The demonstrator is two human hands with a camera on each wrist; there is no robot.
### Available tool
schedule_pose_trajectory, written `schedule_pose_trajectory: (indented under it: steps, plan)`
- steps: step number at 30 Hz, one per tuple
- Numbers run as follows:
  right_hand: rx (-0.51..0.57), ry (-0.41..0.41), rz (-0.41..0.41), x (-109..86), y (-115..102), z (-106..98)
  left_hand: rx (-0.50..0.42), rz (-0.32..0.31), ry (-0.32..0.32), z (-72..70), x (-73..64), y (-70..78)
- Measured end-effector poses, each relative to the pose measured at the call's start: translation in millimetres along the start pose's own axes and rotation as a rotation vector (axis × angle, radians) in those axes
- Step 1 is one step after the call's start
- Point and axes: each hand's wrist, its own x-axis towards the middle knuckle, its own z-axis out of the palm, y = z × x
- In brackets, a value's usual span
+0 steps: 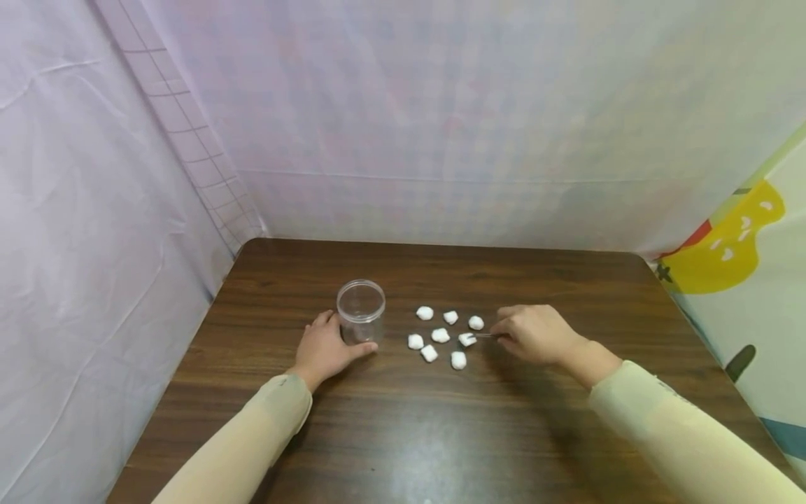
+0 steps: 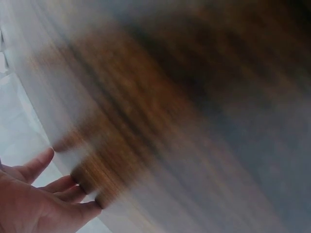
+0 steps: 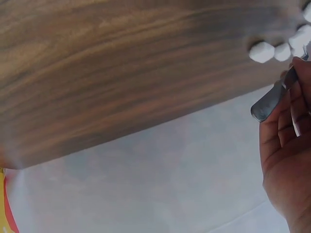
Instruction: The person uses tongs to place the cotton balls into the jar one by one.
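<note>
Pinching silver metal tweezers [image 3: 268,104], my right hand [image 1: 534,333] sets their tips on 1 of 8 white cotton balls [image 1: 464,341] across the brown wood-grain table [image 1: 378,420]; my left hand [image 1: 324,351] grips a clear cylindrical plastic jar [image 1: 362,318].

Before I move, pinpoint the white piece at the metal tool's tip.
On the brown table, a group of white pieces lies right of the clear jar. On the group's right side, pick the white piece that alone meets the metal tool in the right hand.
</note>
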Motion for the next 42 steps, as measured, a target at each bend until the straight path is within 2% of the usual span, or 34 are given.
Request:
schedule_pose_trajectory:
  steps: [4,8,20,26,32,42]
  plan:
    - [0.001,0.026,-0.014,7.5,-0.1,-7.5,0.006,0.001,0.001,0.5,0.3,-0.3]
    - [0.007,0.049,-0.023,23.1,-3.9,-17.5,0.003,0.0,-0.005,1.2,0.5,-0.2]
    - [0.013,0.155,-0.096,98.6,-31.6,-55.3,0.013,-0.008,-0.007,0.6,0.3,0.3]
    - [0.025,0.171,-0.118,126.4,-48.1,-62.3,0.012,-0.004,0.002,0.3,0.2,0.2]
    - [0.036,0.152,-0.121,139.0,-60.6,-56.3,0.005,-0.005,0.001,1.4,1.5,-0.4]
    - [0.04,0.142,-0.151,146.3,-69.0,-47.4,0.005,-0.007,0.006,0.2,0.4,0.9]
